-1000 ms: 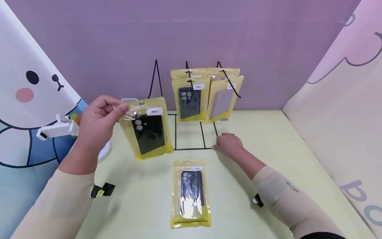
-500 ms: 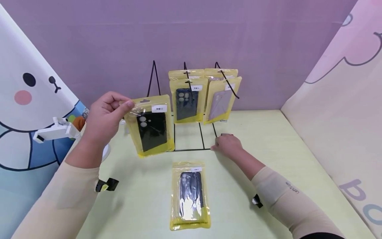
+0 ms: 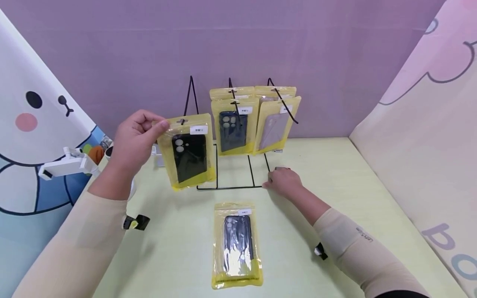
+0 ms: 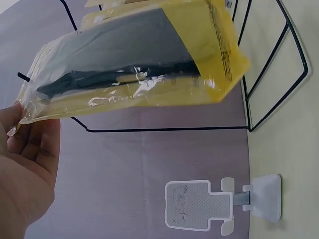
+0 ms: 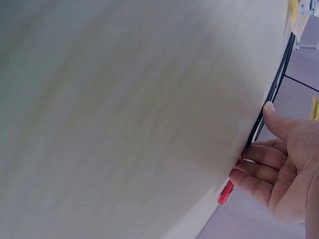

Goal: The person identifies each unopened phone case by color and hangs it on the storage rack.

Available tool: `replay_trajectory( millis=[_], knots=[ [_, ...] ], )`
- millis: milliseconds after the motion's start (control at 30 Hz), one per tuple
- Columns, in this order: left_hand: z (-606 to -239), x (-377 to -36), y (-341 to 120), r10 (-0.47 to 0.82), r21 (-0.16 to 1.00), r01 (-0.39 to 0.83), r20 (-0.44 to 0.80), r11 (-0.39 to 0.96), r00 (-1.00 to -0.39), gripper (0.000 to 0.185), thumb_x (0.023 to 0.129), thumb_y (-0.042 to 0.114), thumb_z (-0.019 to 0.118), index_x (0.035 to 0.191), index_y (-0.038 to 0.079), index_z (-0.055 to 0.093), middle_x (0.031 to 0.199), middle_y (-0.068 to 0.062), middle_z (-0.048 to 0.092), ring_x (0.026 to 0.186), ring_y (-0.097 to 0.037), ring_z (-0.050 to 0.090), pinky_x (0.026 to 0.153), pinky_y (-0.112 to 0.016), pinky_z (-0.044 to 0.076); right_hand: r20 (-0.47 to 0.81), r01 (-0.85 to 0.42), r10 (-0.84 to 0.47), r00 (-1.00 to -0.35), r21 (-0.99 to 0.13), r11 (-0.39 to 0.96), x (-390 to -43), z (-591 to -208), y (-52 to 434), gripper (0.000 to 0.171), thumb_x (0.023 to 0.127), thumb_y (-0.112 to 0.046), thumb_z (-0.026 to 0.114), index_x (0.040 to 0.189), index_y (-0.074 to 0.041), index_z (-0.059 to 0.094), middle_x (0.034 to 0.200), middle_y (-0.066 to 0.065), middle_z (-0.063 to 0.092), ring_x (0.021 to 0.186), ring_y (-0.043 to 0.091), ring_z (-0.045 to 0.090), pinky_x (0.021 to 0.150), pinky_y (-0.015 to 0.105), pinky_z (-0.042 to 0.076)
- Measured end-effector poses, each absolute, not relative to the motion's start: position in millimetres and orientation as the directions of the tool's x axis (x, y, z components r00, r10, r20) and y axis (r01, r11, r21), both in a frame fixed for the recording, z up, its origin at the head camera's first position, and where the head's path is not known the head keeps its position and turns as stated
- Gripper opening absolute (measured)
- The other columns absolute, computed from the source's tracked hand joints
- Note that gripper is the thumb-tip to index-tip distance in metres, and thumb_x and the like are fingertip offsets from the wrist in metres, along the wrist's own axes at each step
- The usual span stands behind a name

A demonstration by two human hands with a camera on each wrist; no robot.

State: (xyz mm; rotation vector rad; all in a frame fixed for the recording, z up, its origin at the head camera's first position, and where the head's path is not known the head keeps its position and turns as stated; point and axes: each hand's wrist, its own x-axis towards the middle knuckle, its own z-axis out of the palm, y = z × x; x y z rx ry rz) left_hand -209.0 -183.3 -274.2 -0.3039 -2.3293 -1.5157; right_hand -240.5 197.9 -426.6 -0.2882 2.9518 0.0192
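My left hand (image 3: 136,138) pinches the top left corner of a yellow-edged zip bag (image 3: 188,178) with a black phone case (image 3: 191,157) inside. The tip of the rack's left hook (image 4: 23,77) pokes out at the bag's hang hole. At the front right corner of the black wire display rack (image 3: 238,188), my right hand (image 3: 285,181) grips the base wire, thumb along it and fingers curled in the right wrist view. More bagged phone cases hang on the middle hook (image 3: 234,130) and right hook (image 3: 283,101), dark blue and pale purple in front.
Another bagged dark phone case (image 3: 237,244) lies flat on the table in front of the rack. A white stand (image 4: 199,204) is at the left. Beside the right fingers shows a small red piece (image 5: 226,193). A purple backdrop (image 3: 238,41) rises behind the rack.
My left hand has moved the bag right and up, and the left hook's tip now shows at its hang hole. My right hand stays at the rack's corner.
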Motion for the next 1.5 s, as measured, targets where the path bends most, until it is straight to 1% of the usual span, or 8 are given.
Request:
replay_trajectory(
  millis=[233, 400, 600, 767, 900, 1000, 1367, 1500],
  knots=[
    [-274.1, -229.8, -180.8, -0.023, 0.84, 0.338, 0.383, 0.425, -0.923, 0.025, 0.093, 0.041, 0.065, 0.105, 0.019, 0.068, 0.071, 0.004, 0.049, 0.059, -0.017, 0.039, 0.052, -0.028, 0.036, -0.163, -0.193, -0.191, -0.968, -0.002, 0.981, -240.8, -426.4, 200.5, 0.031, 0.092, -0.049, 0.064, 0.089, -0.019, 0.071, 0.087, 0.001, 0.063, 0.081, 0.02, 0.057, 0.064, 0.037, 0.047],
    [-273.7, -244.6, -181.1, -0.027, 0.834, 0.336, 0.386, 0.437, -0.922, 0.026, 0.093, 0.043, 0.064, 0.105, 0.02, 0.067, 0.07, 0.005, 0.046, 0.057, -0.015, 0.038, 0.052, -0.029, 0.036, -0.174, -0.194, -0.194, -0.965, -0.013, 0.981, -241.1, -425.9, 200.4, 0.031, 0.092, -0.05, 0.063, 0.091, -0.019, 0.071, 0.088, 0.001, 0.062, 0.083, 0.02, 0.056, 0.065, 0.036, 0.047],
    [-272.4, -262.3, -181.7, -0.017, 0.848, 0.321, 0.362, 0.421, -0.932, 0.027, 0.093, 0.043, 0.064, 0.107, 0.02, 0.066, 0.072, 0.003, 0.047, 0.058, -0.016, 0.038, 0.056, -0.031, 0.036, -0.168, -0.195, -0.194, -0.967, -0.008, 0.981, -241.4, -427.9, 200.3, 0.031, 0.092, -0.05, 0.064, 0.085, -0.02, 0.069, 0.086, 0.001, 0.061, 0.081, 0.019, 0.056, 0.064, 0.036, 0.047],
    [-271.1, -274.7, -181.4, -0.004, 0.854, 0.344, 0.375, 0.391, -0.927, 0.024, 0.093, 0.039, 0.065, 0.105, 0.018, 0.066, 0.07, 0.003, 0.047, 0.055, -0.014, 0.037, 0.052, -0.028, 0.035, -0.166, -0.189, -0.188, -0.968, -0.009, 0.982, -240.4, -428.7, 198.0, 0.032, 0.092, -0.05, 0.064, 0.082, -0.02, 0.066, 0.086, 0.001, 0.06, 0.082, 0.02, 0.055, 0.065, 0.036, 0.047],
    [-270.0, -281.9, -183.2, -0.017, 0.858, 0.35, 0.384, 0.376, -0.923, 0.021, 0.094, 0.035, 0.065, 0.104, 0.017, 0.065, 0.07, 0.004, 0.049, 0.055, -0.012, 0.038, 0.049, -0.026, 0.034, -0.168, -0.2, -0.197, -0.966, -0.002, 0.98, -240.5, -427.8, 194.3, 0.032, 0.092, -0.049, 0.064, 0.084, -0.019, 0.067, 0.085, 0.002, 0.06, 0.082, 0.02, 0.055, 0.065, 0.037, 0.047],
    [-268.4, -285.5, -184.5, -0.03, 0.866, 0.319, 0.357, 0.385, -0.934, 0.02, 0.094, 0.037, 0.065, 0.104, 0.019, 0.065, 0.072, 0.004, 0.051, 0.056, -0.012, 0.04, 0.048, -0.026, 0.035, -0.169, -0.204, -0.2, -0.965, 0.006, 0.979, -240.8, -427.5, 192.5, 0.032, 0.092, -0.05, 0.064, 0.085, -0.019, 0.068, 0.085, 0.002, 0.06, 0.082, 0.021, 0.056, 0.065, 0.038, 0.048],
    [-262.3, -300.2, -184.2, -0.045, 0.883, 0.245, 0.286, 0.4, -0.957, 0.025, 0.093, 0.042, 0.065, 0.106, 0.021, 0.063, 0.082, 0.003, 0.056, 0.065, -0.012, 0.046, 0.055, -0.025, 0.04, -0.178, -0.199, -0.193, -0.965, 0.014, 0.98, -241.8, -429.5, 191.6, 0.032, 0.092, -0.051, 0.063, 0.086, -0.02, 0.067, 0.086, 0.002, 0.06, 0.081, 0.021, 0.057, 0.063, 0.038, 0.049],
    [-261.8, -301.1, -184.7, -0.041, 0.885, 0.252, 0.29, 0.391, -0.956, 0.024, 0.093, 0.04, 0.065, 0.106, 0.02, 0.062, 0.083, 0.003, 0.057, 0.068, -0.012, 0.048, 0.057, -0.024, 0.043, -0.178, -0.204, -0.198, -0.964, 0.019, 0.979, -242.1, -428.9, 190.8, 0.032, 0.092, -0.051, 0.062, 0.088, -0.02, 0.068, 0.087, 0.002, 0.06, 0.081, 0.02, 0.055, 0.061, 0.037, 0.047]
  ],
)
